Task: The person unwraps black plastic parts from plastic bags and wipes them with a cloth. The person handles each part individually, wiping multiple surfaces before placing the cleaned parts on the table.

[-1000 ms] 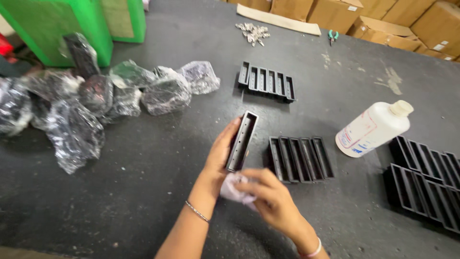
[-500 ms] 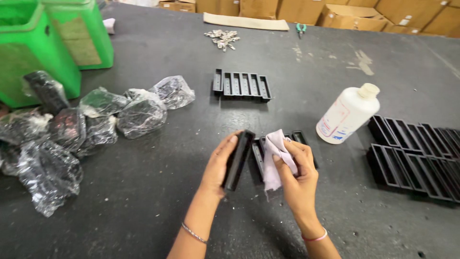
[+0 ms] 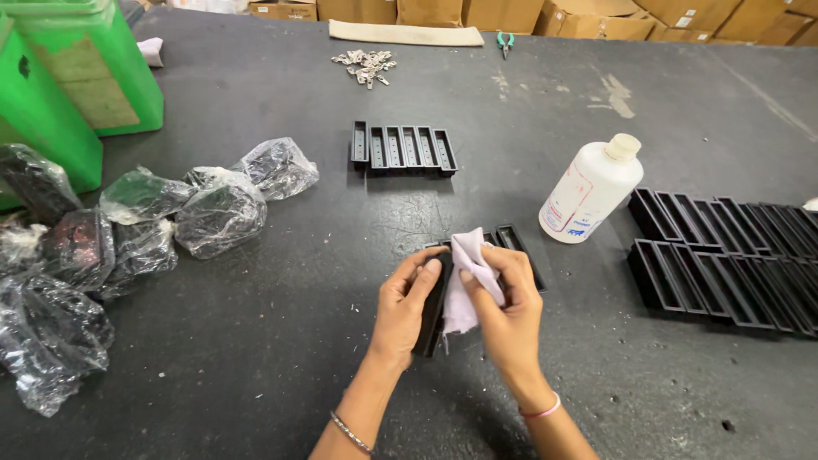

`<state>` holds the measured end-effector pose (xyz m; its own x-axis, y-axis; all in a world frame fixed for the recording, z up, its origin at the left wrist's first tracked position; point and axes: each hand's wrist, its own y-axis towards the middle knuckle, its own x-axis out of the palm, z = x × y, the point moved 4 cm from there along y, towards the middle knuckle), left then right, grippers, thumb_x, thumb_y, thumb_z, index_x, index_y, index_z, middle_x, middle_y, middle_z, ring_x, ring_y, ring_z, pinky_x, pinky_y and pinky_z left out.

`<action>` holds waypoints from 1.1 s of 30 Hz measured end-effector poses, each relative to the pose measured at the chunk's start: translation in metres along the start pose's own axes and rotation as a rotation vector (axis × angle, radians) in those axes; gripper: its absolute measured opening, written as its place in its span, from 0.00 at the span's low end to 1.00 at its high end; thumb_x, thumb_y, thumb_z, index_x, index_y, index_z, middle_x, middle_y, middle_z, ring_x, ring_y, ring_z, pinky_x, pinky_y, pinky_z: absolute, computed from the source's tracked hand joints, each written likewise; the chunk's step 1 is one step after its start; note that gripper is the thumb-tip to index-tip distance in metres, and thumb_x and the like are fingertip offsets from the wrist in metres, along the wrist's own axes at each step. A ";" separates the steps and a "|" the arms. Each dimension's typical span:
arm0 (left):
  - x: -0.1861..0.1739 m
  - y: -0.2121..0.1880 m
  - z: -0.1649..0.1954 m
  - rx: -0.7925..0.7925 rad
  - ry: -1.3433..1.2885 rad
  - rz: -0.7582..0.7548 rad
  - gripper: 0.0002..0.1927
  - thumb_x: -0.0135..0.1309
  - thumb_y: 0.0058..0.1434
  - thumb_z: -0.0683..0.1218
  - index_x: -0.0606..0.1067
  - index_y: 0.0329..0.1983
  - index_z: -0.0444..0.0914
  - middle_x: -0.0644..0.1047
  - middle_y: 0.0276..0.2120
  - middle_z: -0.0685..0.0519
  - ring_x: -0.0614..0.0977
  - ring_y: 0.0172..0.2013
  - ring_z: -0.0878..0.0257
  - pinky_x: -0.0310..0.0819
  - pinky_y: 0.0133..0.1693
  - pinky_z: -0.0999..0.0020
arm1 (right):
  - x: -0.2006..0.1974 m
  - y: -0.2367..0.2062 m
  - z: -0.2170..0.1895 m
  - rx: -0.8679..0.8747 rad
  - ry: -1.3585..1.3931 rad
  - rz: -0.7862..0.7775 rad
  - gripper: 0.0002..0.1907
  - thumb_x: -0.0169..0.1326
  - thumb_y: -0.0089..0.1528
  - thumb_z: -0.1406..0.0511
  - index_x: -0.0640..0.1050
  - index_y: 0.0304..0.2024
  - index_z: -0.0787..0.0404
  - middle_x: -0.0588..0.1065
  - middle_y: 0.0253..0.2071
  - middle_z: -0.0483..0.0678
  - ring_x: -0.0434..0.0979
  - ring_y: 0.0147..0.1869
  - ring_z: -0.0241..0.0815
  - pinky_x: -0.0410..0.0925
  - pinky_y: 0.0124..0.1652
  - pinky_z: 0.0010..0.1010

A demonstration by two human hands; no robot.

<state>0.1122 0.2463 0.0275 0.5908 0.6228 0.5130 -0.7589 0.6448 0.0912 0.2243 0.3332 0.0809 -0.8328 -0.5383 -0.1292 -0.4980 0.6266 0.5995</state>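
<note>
Left hand: your left hand (image 3: 407, 307) is gripping a narrow black tray piece (image 3: 431, 317) along its left side, fingers curled over the top edge, holding it upright on end just above the worktop (image 3: 256, 341).
Right hand: your right hand (image 3: 509, 308) is pinching a pale pink cloth (image 3: 464, 281) against the right face of that same piece, thumb and fingers closed around the fabric.
Black tray piece: it is sitting between your two hands, mostly hidden by the cloth and your fingers; only its dark left edge and lower end are showing.
Cloth: it is draping over the top of the piece and down its right face, touching both of your hands.
Behind your hands: a short row of black trays (image 3: 520, 251) is lying flat on the worktop, just beyond your fingertips.
Bottle: a white plastic bottle (image 3: 590, 189) with a cream cap is standing upright, up and to the right of your right hand, apart from it.
Far trays: another row of black trays (image 3: 402, 148) is lying further back; two long rows (image 3: 733, 255) are lying at the right edge.
Left side: crumpled clear bags (image 3: 213, 209) holding dark parts are lying well apart from your left hand, beside green bins (image 3: 77, 77).
</note>
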 end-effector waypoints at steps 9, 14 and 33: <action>-0.035 0.010 0.032 0.255 0.088 0.252 0.13 0.53 0.69 0.46 0.80 0.52 0.37 0.79 0.38 0.59 0.75 0.37 0.73 0.71 0.40 0.77 | 0.035 -0.024 0.018 0.458 0.222 -0.498 0.16 0.61 0.58 0.71 0.80 0.50 0.65 0.80 0.40 0.42 0.76 0.45 0.31 0.70 0.46 0.26; -0.057 0.016 0.050 0.402 0.084 0.382 0.14 0.52 0.70 0.46 0.79 0.53 0.35 0.79 0.45 0.60 0.77 0.44 0.76 0.72 0.47 0.80 | 0.030 -0.021 0.013 0.243 0.089 -0.836 0.19 0.60 0.54 0.73 0.80 0.49 0.66 0.78 0.46 0.45 0.78 0.51 0.35 0.70 0.51 0.27; -0.011 0.005 0.009 0.014 0.016 0.029 0.25 0.45 0.72 0.52 0.65 0.71 0.44 0.73 0.56 0.48 0.74 0.55 0.64 0.67 0.58 0.68 | -0.009 0.009 -0.011 -0.066 -0.218 -0.017 0.18 0.58 0.64 0.69 0.77 0.57 0.66 0.74 0.50 0.51 0.75 0.54 0.41 0.68 0.53 0.29</action>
<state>0.1001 0.2387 0.0299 0.5726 0.6484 0.5017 -0.7795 0.6201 0.0882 0.2305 0.3372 0.0963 -0.8607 -0.4093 -0.3026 -0.5011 0.5765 0.6454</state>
